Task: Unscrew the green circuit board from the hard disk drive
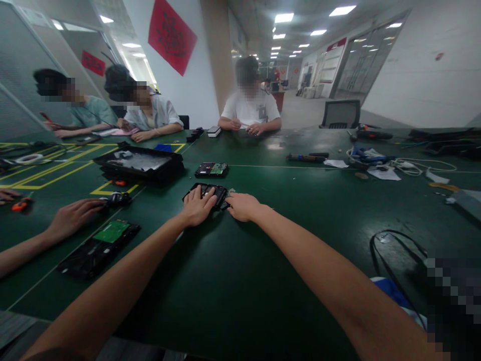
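Observation:
A black hard drive (205, 189) lies on the green table in front of me, partly covered by my hands. My left hand (199, 206) is closed over its near left part, fingers bent across the top and holding it against the table. At the drive's right end is my right hand (242, 206), its fingers curled together. A small greyish-green piece (231, 191) shows beside those fingers; what they pinch is hidden. Just behind lies another hard drive (211, 169) with a green circuit board. A larger black drive (99, 248) with a green board rests to the left of my left forearm.
A black tray (139, 163) stands at back left. A co-worker's hand (77, 215) holds a dark object at left, near an orange-handled tool (22, 203). Three people sit across the table. A screwdriver (306, 157), cables (409, 165) and a black strap (376, 250) lie rightward.

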